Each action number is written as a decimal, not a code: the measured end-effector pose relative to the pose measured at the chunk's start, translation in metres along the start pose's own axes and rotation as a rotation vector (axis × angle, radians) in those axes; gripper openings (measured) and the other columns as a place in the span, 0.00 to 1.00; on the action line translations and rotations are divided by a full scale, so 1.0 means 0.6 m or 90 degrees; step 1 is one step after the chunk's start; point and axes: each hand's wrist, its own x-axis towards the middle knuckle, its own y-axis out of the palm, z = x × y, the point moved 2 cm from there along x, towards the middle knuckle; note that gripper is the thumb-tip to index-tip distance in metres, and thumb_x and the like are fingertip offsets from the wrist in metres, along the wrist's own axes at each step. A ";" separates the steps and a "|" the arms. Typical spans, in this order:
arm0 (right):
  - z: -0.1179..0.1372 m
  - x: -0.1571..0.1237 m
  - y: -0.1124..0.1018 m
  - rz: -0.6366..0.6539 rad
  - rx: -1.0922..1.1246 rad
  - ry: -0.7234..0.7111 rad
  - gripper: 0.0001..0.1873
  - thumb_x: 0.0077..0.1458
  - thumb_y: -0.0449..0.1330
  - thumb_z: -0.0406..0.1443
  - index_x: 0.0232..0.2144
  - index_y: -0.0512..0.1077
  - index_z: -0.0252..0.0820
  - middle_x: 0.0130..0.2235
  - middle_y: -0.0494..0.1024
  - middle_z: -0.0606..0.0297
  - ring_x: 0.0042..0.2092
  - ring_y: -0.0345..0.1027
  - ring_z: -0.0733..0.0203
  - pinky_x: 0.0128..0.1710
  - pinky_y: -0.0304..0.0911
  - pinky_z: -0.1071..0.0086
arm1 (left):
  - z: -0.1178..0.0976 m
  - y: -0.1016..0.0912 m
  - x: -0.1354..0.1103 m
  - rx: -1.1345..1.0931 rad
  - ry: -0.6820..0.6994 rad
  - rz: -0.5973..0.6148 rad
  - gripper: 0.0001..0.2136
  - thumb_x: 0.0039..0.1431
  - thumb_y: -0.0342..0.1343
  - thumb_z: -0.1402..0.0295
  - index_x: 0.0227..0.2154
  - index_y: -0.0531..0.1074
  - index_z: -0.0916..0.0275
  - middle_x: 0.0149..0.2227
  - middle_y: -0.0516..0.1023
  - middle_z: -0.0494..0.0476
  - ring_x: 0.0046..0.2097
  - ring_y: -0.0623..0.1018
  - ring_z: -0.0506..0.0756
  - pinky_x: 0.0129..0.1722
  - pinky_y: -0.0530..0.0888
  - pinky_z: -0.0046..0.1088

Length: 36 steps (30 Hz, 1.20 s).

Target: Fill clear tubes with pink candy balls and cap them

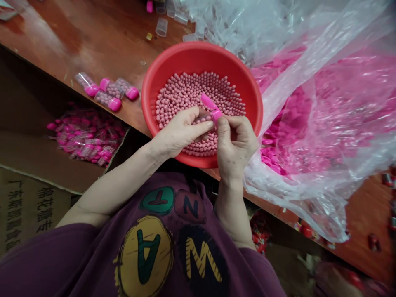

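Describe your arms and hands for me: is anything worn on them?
The left hand and right hand are gloveless, and the forearms are bare. A purple short-sleeved T-shirt covers the upper body, printed with large letters, including a green A on a yellow circle.

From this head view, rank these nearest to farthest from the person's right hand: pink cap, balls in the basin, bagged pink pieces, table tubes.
1. Pink cap: pinched in the right hand.
2. Pink balls: in the red basin, just beyond the hand.
3. Pink pieces: in the plastic bag, to the right.
4. Capped tubes: on the wooden table, left of the basin.
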 end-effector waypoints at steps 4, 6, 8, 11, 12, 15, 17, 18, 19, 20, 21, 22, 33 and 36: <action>-0.004 -0.002 -0.003 0.005 -0.032 -0.066 0.09 0.77 0.65 0.41 0.41 0.81 0.47 0.37 0.83 0.68 0.40 0.78 0.59 0.42 0.75 0.61 | -0.003 0.001 -0.002 -0.014 -0.003 0.010 0.04 0.71 0.64 0.79 0.40 0.77 0.65 0.36 0.77 0.51 0.31 0.73 0.46 0.30 0.69 0.22; -0.004 -0.002 -0.006 0.003 -0.019 -0.097 0.06 0.76 0.66 0.39 0.42 0.81 0.48 0.39 0.84 0.66 0.41 0.79 0.58 0.43 0.76 0.59 | -0.005 0.001 -0.003 -0.036 -0.021 0.020 0.05 0.69 0.67 0.78 0.40 0.76 0.65 0.36 0.77 0.50 0.32 0.73 0.45 0.31 0.70 0.21; -0.007 -0.002 -0.008 0.006 0.004 -0.088 0.06 0.76 0.66 0.38 0.42 0.81 0.48 0.39 0.83 0.66 0.40 0.79 0.58 0.42 0.76 0.59 | -0.007 0.001 -0.004 -0.056 -0.046 0.040 0.08 0.66 0.71 0.76 0.39 0.76 0.65 0.36 0.77 0.51 0.32 0.73 0.45 0.31 0.70 0.20; -0.012 -0.001 -0.010 0.015 0.002 -0.055 0.09 0.77 0.65 0.40 0.40 0.80 0.47 0.36 0.82 0.69 0.38 0.78 0.60 0.40 0.75 0.62 | -0.009 0.000 -0.007 -0.062 -0.068 0.061 0.08 0.66 0.71 0.75 0.39 0.76 0.66 0.37 0.78 0.52 0.31 0.72 0.44 0.29 0.68 0.19; -0.013 -0.001 -0.011 0.016 -0.008 -0.064 0.10 0.77 0.64 0.40 0.40 0.80 0.47 0.36 0.82 0.69 0.38 0.78 0.60 0.39 0.75 0.62 | -0.009 -0.001 -0.007 -0.057 -0.070 0.059 0.07 0.67 0.70 0.75 0.40 0.77 0.66 0.37 0.78 0.52 0.30 0.72 0.44 0.29 0.68 0.19; -0.012 -0.002 -0.013 0.016 -0.033 -0.111 0.07 0.77 0.64 0.39 0.42 0.80 0.48 0.39 0.84 0.66 0.40 0.79 0.59 0.41 0.77 0.60 | -0.011 -0.003 -0.009 -0.038 -0.071 0.046 0.05 0.68 0.69 0.75 0.40 0.77 0.65 0.37 0.78 0.52 0.30 0.73 0.44 0.30 0.70 0.19; -0.013 -0.004 -0.015 0.015 -0.018 -0.101 0.07 0.76 0.65 0.38 0.42 0.81 0.48 0.39 0.85 0.64 0.41 0.79 0.58 0.42 0.78 0.59 | -0.012 -0.002 -0.009 -0.032 -0.071 0.048 0.05 0.69 0.69 0.75 0.40 0.77 0.65 0.37 0.79 0.52 0.31 0.73 0.44 0.31 0.70 0.19; -0.013 -0.004 -0.015 0.017 -0.005 -0.082 0.06 0.76 0.65 0.38 0.42 0.81 0.49 0.39 0.85 0.64 0.41 0.79 0.57 0.41 0.78 0.59 | -0.013 -0.002 -0.009 -0.032 -0.071 0.052 0.05 0.69 0.68 0.75 0.40 0.77 0.65 0.38 0.79 0.52 0.31 0.73 0.44 0.31 0.70 0.19; -0.014 -0.005 -0.015 0.017 0.007 -0.066 0.06 0.76 0.65 0.38 0.42 0.81 0.48 0.39 0.85 0.64 0.41 0.79 0.57 0.41 0.78 0.59 | -0.013 -0.001 -0.010 -0.032 -0.070 0.056 0.04 0.69 0.68 0.75 0.40 0.77 0.65 0.39 0.80 0.53 0.31 0.73 0.44 0.31 0.71 0.19; -0.014 -0.006 -0.015 0.012 0.017 -0.059 0.06 0.76 0.65 0.37 0.41 0.81 0.48 0.39 0.84 0.65 0.40 0.79 0.58 0.40 0.78 0.59 | -0.013 -0.001 -0.009 -0.031 -0.070 0.058 0.04 0.70 0.67 0.75 0.40 0.77 0.65 0.39 0.80 0.53 0.31 0.73 0.44 0.31 0.71 0.19; -0.013 -0.008 -0.015 0.004 0.021 -0.062 0.06 0.75 0.66 0.37 0.41 0.81 0.47 0.38 0.84 0.66 0.40 0.79 0.58 0.40 0.77 0.60 | -0.013 -0.001 -0.009 -0.030 -0.070 0.059 0.04 0.70 0.67 0.76 0.40 0.78 0.65 0.39 0.80 0.54 0.31 0.73 0.44 0.31 0.71 0.19; -0.012 -0.010 -0.015 -0.002 0.016 -0.069 0.06 0.75 0.66 0.37 0.41 0.81 0.46 0.38 0.84 0.66 0.40 0.79 0.58 0.41 0.77 0.60 | -0.012 -0.001 -0.009 -0.028 -0.070 0.057 0.04 0.70 0.67 0.76 0.39 0.78 0.65 0.39 0.80 0.54 0.31 0.73 0.44 0.31 0.71 0.19; -0.003 -0.015 -0.022 -0.013 -0.050 -0.066 0.09 0.77 0.64 0.40 0.40 0.79 0.47 0.38 0.83 0.67 0.40 0.80 0.59 0.41 0.77 0.60 | -0.013 0.001 -0.010 -0.021 -0.077 0.049 0.04 0.69 0.68 0.76 0.38 0.78 0.66 0.39 0.81 0.54 0.31 0.75 0.44 0.32 0.72 0.20; -0.006 -0.011 -0.018 0.007 -0.096 -0.096 0.10 0.78 0.62 0.41 0.41 0.79 0.47 0.38 0.83 0.67 0.40 0.79 0.60 0.41 0.77 0.61 | -0.012 0.001 -0.008 -0.013 -0.073 0.048 0.04 0.70 0.67 0.76 0.39 0.78 0.66 0.37 0.80 0.53 0.31 0.74 0.44 0.31 0.70 0.20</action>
